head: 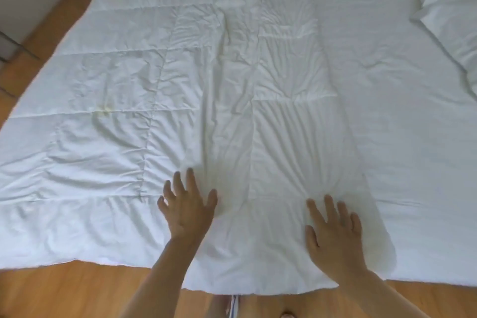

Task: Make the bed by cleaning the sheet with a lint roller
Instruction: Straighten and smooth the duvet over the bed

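The white quilted sheet (232, 85) lies spread over the bed, its near edge hanging just above the wooden floor (64, 292). It looks light, soft and quick to rumple; flat palms suit it better than pinching. The left hand (185, 212) and right hand (333, 237) press on it, each grip released, fingers splayed. 1 pillow (454, 20) sits far right. No lint roller shows, possibly out of view.

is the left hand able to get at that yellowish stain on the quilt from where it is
Probably yes. The left hand lies flat and open on the quilt, holding nothing, and only bare fabric lies between it and the yellowish stain up to its left, though it may take a lean.
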Motion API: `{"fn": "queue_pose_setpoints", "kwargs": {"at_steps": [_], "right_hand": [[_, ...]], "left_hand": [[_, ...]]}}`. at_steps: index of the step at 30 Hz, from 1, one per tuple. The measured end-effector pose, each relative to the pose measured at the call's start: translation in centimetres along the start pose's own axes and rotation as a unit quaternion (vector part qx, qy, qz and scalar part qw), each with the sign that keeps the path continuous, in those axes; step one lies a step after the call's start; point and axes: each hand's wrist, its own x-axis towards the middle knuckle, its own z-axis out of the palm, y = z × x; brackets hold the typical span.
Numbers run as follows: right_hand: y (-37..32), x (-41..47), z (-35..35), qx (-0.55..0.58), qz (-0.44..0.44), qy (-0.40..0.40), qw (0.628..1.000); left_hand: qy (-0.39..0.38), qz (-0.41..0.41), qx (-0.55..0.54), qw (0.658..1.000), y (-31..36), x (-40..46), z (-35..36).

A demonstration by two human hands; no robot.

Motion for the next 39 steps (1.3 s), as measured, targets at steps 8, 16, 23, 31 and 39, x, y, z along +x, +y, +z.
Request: {"fn": "queue_pose_setpoints", "kwargs": {"at_steps": [8, 16, 23, 31, 39], "right_hand": [[1.6, 6.4, -1.5, 0.145, 0.279, 0.016, 0.949], [6.3, 5.2, -3.5, 0.150, 0.240, -0.016, 0.959], [-2.2, 11.3, -3.5, -0.006, 0.055, 0.082, 0.995], [-6.1, 7.6, 0.9, -0.075, -0.023, -0.064, 0.995], [-20.7, 18.1, -5.2, 0.048, -0.140, -0.036, 0.988]], "left_hand": [[-0.131, -0.138, -0.220, 0.957, -1.9, -1.4, 2.1], [-0.175, -0.136, -0.221, 0.950, -1.7, -2.1, 1.9], [0.101, 0.145, -0.008, 0.984, 1.4, 0.5, 2.5], [-0.041, 0.168, 0.073, 0.982, -0.2, 1.3, 5.4], [-0.082, 0.259, -0.010, 0.962, 1.8, -0.1, 7.7]]}}
